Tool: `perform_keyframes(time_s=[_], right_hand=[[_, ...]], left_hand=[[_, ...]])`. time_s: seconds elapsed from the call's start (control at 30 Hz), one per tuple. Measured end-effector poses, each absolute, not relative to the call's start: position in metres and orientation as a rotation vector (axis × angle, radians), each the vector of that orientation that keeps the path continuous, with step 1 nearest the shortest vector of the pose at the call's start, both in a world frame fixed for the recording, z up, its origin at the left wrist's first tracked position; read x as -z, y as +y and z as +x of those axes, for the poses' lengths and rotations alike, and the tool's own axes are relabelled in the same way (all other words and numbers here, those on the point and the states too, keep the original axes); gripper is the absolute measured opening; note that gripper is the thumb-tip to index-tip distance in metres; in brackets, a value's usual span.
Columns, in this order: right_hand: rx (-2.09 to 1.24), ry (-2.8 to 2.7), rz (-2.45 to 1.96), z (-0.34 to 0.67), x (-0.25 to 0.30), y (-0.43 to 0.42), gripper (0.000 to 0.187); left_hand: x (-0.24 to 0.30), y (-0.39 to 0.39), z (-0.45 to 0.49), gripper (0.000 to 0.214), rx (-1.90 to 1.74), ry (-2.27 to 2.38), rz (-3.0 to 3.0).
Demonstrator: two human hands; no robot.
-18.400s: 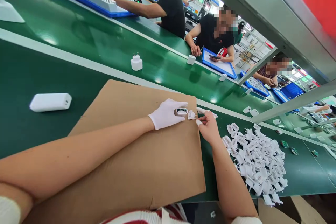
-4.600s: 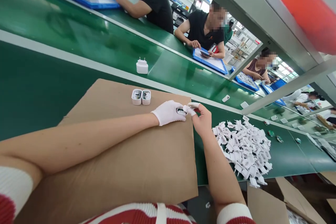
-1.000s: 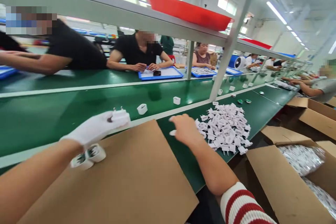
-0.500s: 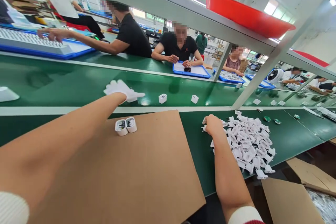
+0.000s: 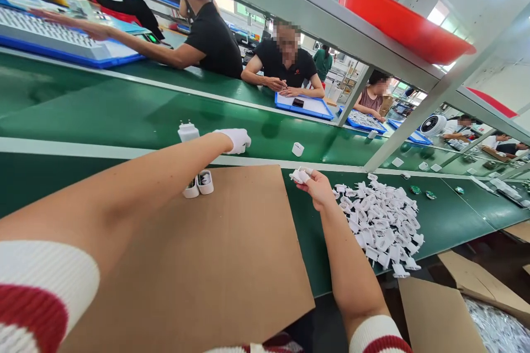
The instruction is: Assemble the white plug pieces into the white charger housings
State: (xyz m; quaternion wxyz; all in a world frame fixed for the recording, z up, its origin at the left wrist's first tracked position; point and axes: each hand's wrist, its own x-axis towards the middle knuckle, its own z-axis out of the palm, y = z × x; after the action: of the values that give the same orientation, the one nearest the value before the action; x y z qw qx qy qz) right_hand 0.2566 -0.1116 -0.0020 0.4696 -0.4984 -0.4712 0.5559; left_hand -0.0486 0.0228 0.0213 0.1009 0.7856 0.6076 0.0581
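My left hand (image 5: 238,141), in a white glove, reaches over the far green belt with its fingers curled; whatever they hold is hidden. A white charger (image 5: 189,132) stands behind my left forearm, two pins up. Over the near bench, by the cardboard's right edge, my right hand (image 5: 318,186) pinches a white plug cover (image 5: 298,176). Right of it lies a heap of white plug covers (image 5: 383,218) with pins. Two white charger housings (image 5: 204,182) with parts inside stand together on the cardboard sheet (image 5: 232,248), partly behind my left forearm. Another white housing (image 5: 297,149) is on the belt.
A grey shelf carrying a red tray (image 5: 397,19) crosses above, held by a slanted post (image 5: 408,121). Co-workers sit across the belt behind blue trays (image 5: 304,106). Small green circuit boards (image 5: 415,190) lie right of the heap. Cardboard boxes (image 5: 434,314) stand at lower right.
My left hand moved right from the upright charger, its spread fingers curling where a housing had stood. My right hand lifted a plug cover leftward from the heap. The remaining belt housing shifted left.
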Motion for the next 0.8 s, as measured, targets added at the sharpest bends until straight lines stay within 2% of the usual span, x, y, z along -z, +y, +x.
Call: perform_keyframes(time_s=[0.1,0.2,0.33,0.4,0.57,0.63,0.7,0.8], right_hand=[[-1.505,-1.041,-1.131,0.252,0.003,-0.114,0.041],[-1.487,-1.046,-1.149,0.251,0.005,-0.115,0.042],[-1.241,-1.413,-1.278,0.246,0.009,-0.119,0.043],[-1.054,-1.721,-1.336,0.244,0.011,-0.124,0.037],[-0.833,-2.104,-1.356,0.238,0.014,-0.133,0.009],[-0.755,-2.141,-1.384,0.236,0.016,-0.133,0.006],[-0.698,-2.138,-1.403,0.235,0.017,-0.130,0.017],[-0.784,-1.899,-1.432,0.230,0.017,-0.126,0.033]], left_hand=[[-0.043,-0.003,-0.043,0.044,0.029,1.912,2.338],[-0.057,-0.054,-0.017,0.047,-0.017,1.888,2.413],[-0.044,-0.122,0.016,0.037,-0.012,1.817,2.366],[-0.028,-0.141,0.023,0.032,-0.056,1.801,2.288],[0.015,-0.147,0.017,0.034,-0.577,1.711,1.942],[0.028,-0.144,0.014,0.035,-0.788,1.619,1.762],[0.037,-0.142,0.013,0.037,-0.889,1.552,1.630],[0.043,-0.142,0.014,0.039,-0.932,1.500,1.588]])
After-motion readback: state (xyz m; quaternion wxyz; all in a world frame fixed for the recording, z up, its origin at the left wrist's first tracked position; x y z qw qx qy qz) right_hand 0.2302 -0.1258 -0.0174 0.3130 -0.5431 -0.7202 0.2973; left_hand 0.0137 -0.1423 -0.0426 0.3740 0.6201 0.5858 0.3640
